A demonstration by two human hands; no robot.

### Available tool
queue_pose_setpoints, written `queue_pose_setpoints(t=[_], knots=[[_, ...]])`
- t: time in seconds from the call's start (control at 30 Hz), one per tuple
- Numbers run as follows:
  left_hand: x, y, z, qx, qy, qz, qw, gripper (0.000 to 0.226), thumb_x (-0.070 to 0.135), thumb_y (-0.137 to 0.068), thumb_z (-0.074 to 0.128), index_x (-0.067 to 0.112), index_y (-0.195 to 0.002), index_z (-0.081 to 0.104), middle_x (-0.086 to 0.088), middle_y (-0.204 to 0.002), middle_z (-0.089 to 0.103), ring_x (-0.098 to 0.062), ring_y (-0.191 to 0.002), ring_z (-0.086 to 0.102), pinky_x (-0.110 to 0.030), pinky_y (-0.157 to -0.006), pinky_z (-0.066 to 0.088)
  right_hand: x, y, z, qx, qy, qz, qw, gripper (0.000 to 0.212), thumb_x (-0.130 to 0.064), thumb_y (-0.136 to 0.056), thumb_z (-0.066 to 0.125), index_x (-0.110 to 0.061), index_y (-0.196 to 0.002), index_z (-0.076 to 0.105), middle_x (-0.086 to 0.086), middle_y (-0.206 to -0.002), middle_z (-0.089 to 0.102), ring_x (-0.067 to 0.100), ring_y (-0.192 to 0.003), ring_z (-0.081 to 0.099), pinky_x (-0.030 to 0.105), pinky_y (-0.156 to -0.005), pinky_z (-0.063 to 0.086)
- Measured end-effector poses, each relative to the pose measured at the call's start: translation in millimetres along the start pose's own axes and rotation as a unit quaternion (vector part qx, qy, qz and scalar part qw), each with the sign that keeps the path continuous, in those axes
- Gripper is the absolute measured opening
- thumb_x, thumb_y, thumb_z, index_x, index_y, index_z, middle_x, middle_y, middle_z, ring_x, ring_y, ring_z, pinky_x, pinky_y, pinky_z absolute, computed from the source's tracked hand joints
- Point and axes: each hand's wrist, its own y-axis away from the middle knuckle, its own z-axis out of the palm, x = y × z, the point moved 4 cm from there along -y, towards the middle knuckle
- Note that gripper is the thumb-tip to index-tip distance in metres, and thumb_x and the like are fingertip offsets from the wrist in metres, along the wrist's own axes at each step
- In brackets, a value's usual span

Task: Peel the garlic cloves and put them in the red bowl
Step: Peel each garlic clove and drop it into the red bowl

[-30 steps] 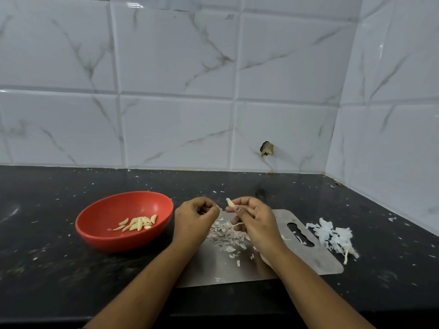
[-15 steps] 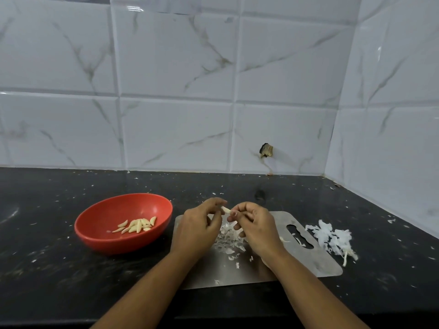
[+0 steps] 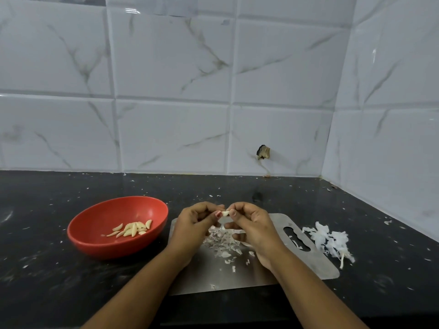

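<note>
The red bowl (image 3: 104, 213) sat on the left part of the black bench (image 3: 47, 269), about midway between the back wall and the front edge. A small heap of peeled cloves (image 3: 131, 229) lay in its bottom, toward the right side. Its right rim was just beside the left edge of the steel cutting board (image 3: 297, 269); couldn't tell if they touched.

The left hand (image 3: 192, 230) came up from the front edge with the forearm angled in to the right. It was raised off the board, fingers curled in, thumb and fingertip pinching the left end of the garlic clove (image 3: 225, 213). The clove was up in the air over the back-left part of the board, resting on nothing.

The right hand (image 3: 255, 227) pretty much mirrored it, forearm slanting in from the right, fingers curled, pinching the other end of the same clove.

Peel scraps (image 3: 223, 244) were scattered on the board under both hands. The handle-slot end of the board pointed right, and just past that edge a fluffy pile of white skins (image 3: 330, 241) lay on the bench.

A wide strip of flecked bench ran behind the hands to the tiled wall, and more stretched right toward the corner.
</note>
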Motion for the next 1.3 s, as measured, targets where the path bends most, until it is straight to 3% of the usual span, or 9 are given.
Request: queue_pose_setpoints(t=[0.1,0.27,0.43,0.67,0.83,0.97,1.1,1.2,1.3], knots=[[0.4,1.9,3.6,-0.035,0.066,-0.059,0.995,0.009,0.011,-0.09,0.06,0.01,-0.083,0.065,0.009,-0.079,0.072,-0.004,-0.068,0.061,-0.015,-0.055,0.043,0.5,0.1,-0.4,0.019,-0.008,0.004,1.0,0.006,-0.016,-0.093,0.062,-0.014,-0.094,0.068,-0.008,-0.086,0.073,0.008,-0.074,0.069,0.019,-0.057,0.051],[-0.5,3.7,7.2,-0.041,0.072,-0.082,0.993,0.014,0.016,-0.091,0.06,0.014,-0.077,0.063,0.006,-0.067,0.064,-0.005,-0.067,0.057,-0.02,-0.059,0.042,3.2,-1.7,-1.9,0.066,0.009,-0.015,0.998,0.01,-0.016,-0.094,0.062,-0.009,-0.099,0.066,-0.006,-0.083,0.071,0.004,-0.066,0.066,0.017,-0.054,0.048],[-2.0,7.3,14.2,-0.07,0.069,-0.058,0.993,0.009,0.008,-0.089,0.062,0.005,-0.081,0.064,0.001,-0.062,0.061,-0.003,-0.051,0.048,-0.014,-0.045,0.036,4.2,-4.0,-5.2,0.077,0.045,-0.044,0.995,0.005,-0.014,-0.093,0.063,-0.01,-0.092,0.066,0.0,-0.084,0.07,0.002,-0.061,0.064,0.016,-0.051,0.045],[-3.4,7.9,21.8,-0.115,0.042,-0.034,0.992,0.013,0.0,-0.089,0.06,0.007,-0.08,0.064,0.002,-0.07,0.068,-0.002,-0.064,0.061,-0.012,-0.058,0.044,5.1,-6.4,-6.1,0.098,0.09,-0.115,0.984,0.017,-0.006,-0.092,0.062,-0.018,-0.081,0.067,0.008,-0.096,0.068,0.008,-0.066,0.062,0.016,-0.054,0.045],[-1.5,6.1,14.3,-0.038,0.062,-0.035,0.997,0.01,0.002,-0.091,0.059,0.005,-0.082,0.064,0.009,-0.057,0.06,0.001,-0.051,0.049,-0.011,-0.046,0.037,4.4,-5.2,-6.2,0.092,0.094,-0.112,0.985,0.01,-0.014,-0.095,0.059,-0.015,-0.087,0.065,0.003,-0.084,0.065,0.002,-0.06,0.058,0.016,-0.053,0.045],[-2.9,2.6,6.1,0.023,0.054,-0.033,0.998,0.009,0.002,-0.091,0.058,0.0,-0.088,0.067,0.002,-0.074,0.07,0.006,-0.051,0.054,-0.007,-0.047,0.037,4.3,-3.7,-7.7,0.099,0.182,-0.125,0.97,0.019,-0.012,-0.094,0.06,-0.025,-0.082,0.067,-0.01,-0.074,0.064,-0.002,-0.061,0.058,0.014,-0.056,0.044],[-6.2,0.7,1.7,0.039,0.048,-0.042,0.997,0.008,0.004,-0.09,0.061,-0.002,-0.091,0.067,-0.008,-0.085,0.074,-0.001,-0.067,0.065,-0.012,-0.057,0.046,6.0,-5.0,-6.8,0.097,0.281,-0.133,0.945,0.011,-0.018,-0.081,0.077,-0.027,-0.075,0.073,-0.011,-0.072,0.07,0.001,-0.069,0.064,0.02,-0.065,0.054],[-6.8,1.3,1.4,0.034,0.049,-0.043,0.997,0.007,0.003,-0.087,0.065,-0.002,-0.089,0.069,-0.007,-0.076,0.071,-0.004,-0.065,0.063,-0.014,-0.058,0.046,4.4,-4.4,-7.1,0.095,0.271,-0.135,0.948,0.017,-0.015,-0.075,0.082,-0.026,-0.074,0.07,-0.008,-0.073,0.069,0.004,-0.069,0.064,0.02,-0.063,0.055],[-4.3,2.1,3.9,0.023,0.057,-0.048,0.997,0.007,0.001,-0.087,0.063,-0.002,-0.089,0.07,0.003,-0.064,0.068,0.002,-0.056,0.058,-0.01,-0.054,0.043,0.1,-3.1,-3.1,0.065,0.191,-0.136,0.97,0.017,-0.011,-0.083,0.074,-0.026,-0.091,0.072,-0.008,-0.086,0.07,0.001,-0.075,0.063,0.016,-0.064,0.052]])
